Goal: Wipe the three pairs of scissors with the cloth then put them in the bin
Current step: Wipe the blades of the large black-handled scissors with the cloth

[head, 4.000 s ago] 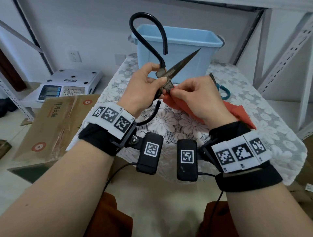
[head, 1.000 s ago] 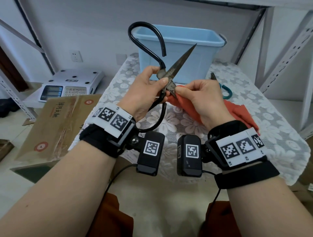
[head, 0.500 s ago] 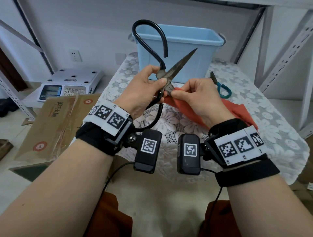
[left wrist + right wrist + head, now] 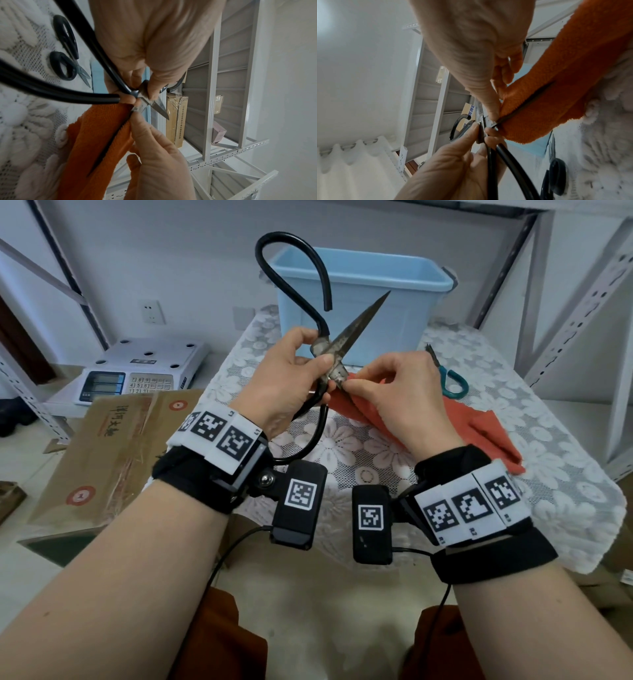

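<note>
A lace-covered table (image 4: 565, 481) fills mid-frame, with the bin (image 4: 394, 313) at its upper centre. Our left hand (image 4: 287, 378) grips the big scissors (image 4: 346, 340) at the pivot; our right hand (image 4: 400, 395) pinches the cloth (image 4: 479, 426) round one blade.

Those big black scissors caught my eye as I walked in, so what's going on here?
A person is cleaning them. The left hand grips the large black-handled scissors near the pivot, blades open, while the right hand pinches the orange cloth round one blade. Teal-handled scissors and small black scissors lie on the lace-covered table, not yet in the blue bin.
</note>
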